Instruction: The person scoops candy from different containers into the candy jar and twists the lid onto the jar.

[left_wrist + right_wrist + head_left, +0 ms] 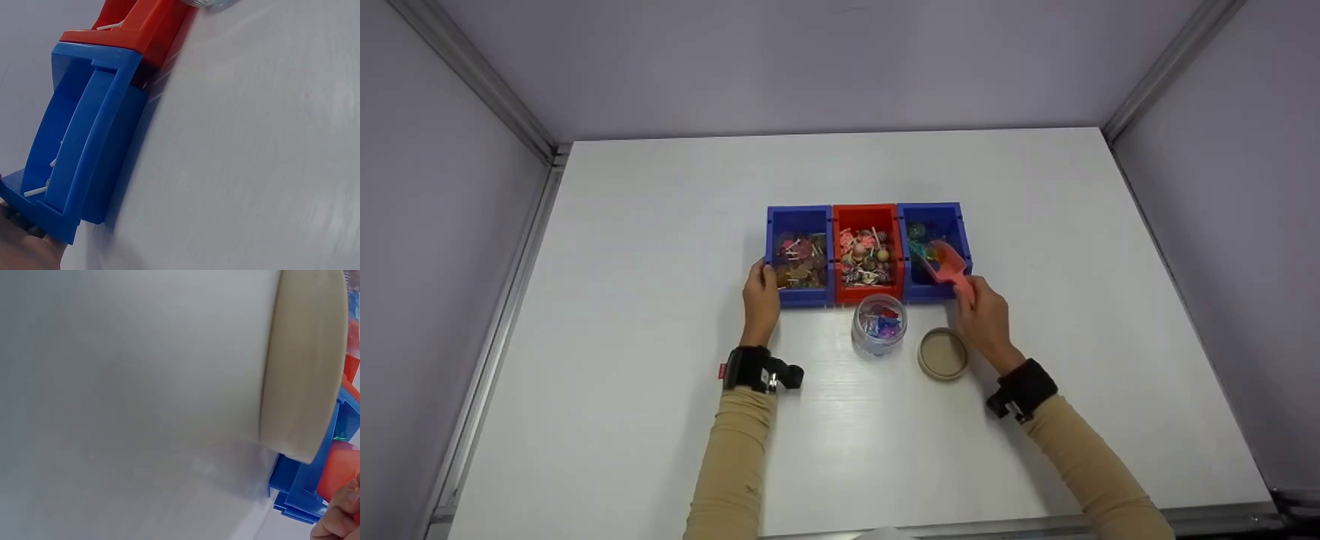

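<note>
Three joined bins stand in a row: a left blue bin (799, 298) with lollipops, a red bin (864, 294) with lollipops, and a right blue bin (936, 212) holding small teal and green pieces. My left hand (760, 300) grips the left blue bin's outer side wall. With my right hand (984, 319) I hold a pink scoop (951, 261) by its handle; its bowl is down inside the right blue bin, with a yellowish piece at its mouth. A clear jar (877, 346) with red, blue and purple pieces stands before the red bin.
A round beige lid (943, 355) lies on the white table (840, 450), right of the jar and near my right wrist. Pale walls (840, 67) enclose the table at the back and on both sides.
</note>
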A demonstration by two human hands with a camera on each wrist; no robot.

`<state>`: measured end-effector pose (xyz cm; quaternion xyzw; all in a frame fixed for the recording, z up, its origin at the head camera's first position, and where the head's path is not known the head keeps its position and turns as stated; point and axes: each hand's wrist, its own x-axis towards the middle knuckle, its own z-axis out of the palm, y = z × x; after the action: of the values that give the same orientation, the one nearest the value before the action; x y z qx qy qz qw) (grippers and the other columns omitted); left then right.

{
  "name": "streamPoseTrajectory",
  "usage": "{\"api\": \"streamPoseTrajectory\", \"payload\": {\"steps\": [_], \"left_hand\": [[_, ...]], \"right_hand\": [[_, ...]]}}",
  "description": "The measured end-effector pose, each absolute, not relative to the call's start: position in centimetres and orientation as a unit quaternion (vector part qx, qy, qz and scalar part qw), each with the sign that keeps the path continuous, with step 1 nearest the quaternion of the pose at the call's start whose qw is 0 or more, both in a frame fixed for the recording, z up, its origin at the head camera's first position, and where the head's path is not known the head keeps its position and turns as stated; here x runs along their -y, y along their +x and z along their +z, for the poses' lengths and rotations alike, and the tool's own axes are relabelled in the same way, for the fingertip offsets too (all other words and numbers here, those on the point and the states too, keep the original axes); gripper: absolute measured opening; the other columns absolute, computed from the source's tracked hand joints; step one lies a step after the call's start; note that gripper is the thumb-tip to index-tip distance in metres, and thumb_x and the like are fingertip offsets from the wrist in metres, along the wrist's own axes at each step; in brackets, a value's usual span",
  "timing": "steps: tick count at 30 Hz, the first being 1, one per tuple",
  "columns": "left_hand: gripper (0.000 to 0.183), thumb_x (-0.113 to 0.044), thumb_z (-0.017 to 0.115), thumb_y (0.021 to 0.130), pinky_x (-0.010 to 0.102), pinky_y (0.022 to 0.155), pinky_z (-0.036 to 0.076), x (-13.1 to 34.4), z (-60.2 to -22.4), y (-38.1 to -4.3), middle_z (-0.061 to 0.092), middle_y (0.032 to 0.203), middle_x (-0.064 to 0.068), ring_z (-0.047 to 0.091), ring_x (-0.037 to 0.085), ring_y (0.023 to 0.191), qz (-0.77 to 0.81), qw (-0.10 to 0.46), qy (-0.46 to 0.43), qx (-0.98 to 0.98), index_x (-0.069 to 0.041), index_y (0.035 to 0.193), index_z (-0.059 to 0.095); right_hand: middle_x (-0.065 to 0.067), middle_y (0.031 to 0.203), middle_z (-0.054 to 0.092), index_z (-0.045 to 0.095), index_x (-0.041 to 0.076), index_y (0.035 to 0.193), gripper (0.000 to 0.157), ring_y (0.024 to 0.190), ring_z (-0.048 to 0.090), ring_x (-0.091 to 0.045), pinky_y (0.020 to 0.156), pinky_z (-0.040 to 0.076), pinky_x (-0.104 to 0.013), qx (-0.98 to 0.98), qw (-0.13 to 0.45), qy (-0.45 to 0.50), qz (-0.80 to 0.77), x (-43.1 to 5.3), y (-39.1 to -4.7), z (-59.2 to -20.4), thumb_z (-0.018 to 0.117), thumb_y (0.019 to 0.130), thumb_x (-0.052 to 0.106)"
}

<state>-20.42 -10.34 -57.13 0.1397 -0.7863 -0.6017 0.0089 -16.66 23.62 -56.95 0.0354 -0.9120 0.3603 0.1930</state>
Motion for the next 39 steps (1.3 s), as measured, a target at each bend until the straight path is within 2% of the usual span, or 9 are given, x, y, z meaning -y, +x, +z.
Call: {"api": "streamPoseTrajectory", "payload": {"steps": [8,19,26,32,39], "left_hand": [[0.044,-0.022,0.031,0.105,0.043,0.117,0.036,10.3,-57.2,-20.6,0.049,0.145,0.02,0.042,0.03,0.14,-0.604,0.015,0.139,0.785,0.002,0.141,0.042],[0.042,-0.02,0.033,0.105,0.043,0.116,0.037,10.2,-57.2,-20.5,0.051,0.143,0.02,0.044,0.03,0.139,-0.605,0.02,0.142,0.783,0.002,0.139,0.044],[0.044,-0.021,0.031,0.106,0.044,0.117,0.035,10.4,-57.1,-20.4,0.047,0.146,0.021,0.041,0.031,0.14,-0.609,0.012,0.134,0.782,0.003,0.142,0.04],[0.043,-0.019,0.033,0.105,0.044,0.117,0.036,10.4,-57.0,-20.4,0.049,0.144,0.021,0.042,0.031,0.14,-0.606,0.017,0.14,0.783,0.003,0.141,0.042],[0.042,-0.019,0.034,0.105,0.044,0.116,0.037,10.3,-57.1,-20.5,0.051,0.143,0.021,0.044,0.031,0.138,-0.605,0.022,0.144,0.783,0.003,0.139,0.044]], "right_hand": [[-0.019,0.072,0.059,0.062,-0.011,0.104,0.024,0.062,0.046,-0.022,0.058,0.032,-0.026,0.908,0.195,0.034,0.369,-23.8,-16.6,-56.8,0.061,0.093,0.01],[-0.017,0.071,0.059,0.062,-0.011,0.103,0.02,0.063,0.042,-0.016,0.057,0.03,-0.021,0.901,0.2,0.035,0.384,-23.9,-16.1,-56.7,0.062,0.092,0.006],[-0.017,0.07,0.059,0.063,-0.011,0.103,0.02,0.061,0.039,-0.013,0.056,0.028,-0.018,0.894,0.21,0.028,0.395,-24.1,-15.9,-56.4,0.063,0.092,0.006],[-0.017,0.068,0.058,0.063,-0.012,0.102,0.019,0.06,0.038,-0.011,0.055,0.028,-0.018,0.892,0.231,0.047,0.385,-24.5,-15.7,-56.4,0.064,0.089,0.003],[-0.017,0.068,0.057,0.063,-0.012,0.102,0.019,0.06,0.038,-0.008,0.055,0.028,-0.017,0.891,0.225,0.048,0.392,-24.8,-15.7,-56.4,0.063,0.09,0.003]]}}
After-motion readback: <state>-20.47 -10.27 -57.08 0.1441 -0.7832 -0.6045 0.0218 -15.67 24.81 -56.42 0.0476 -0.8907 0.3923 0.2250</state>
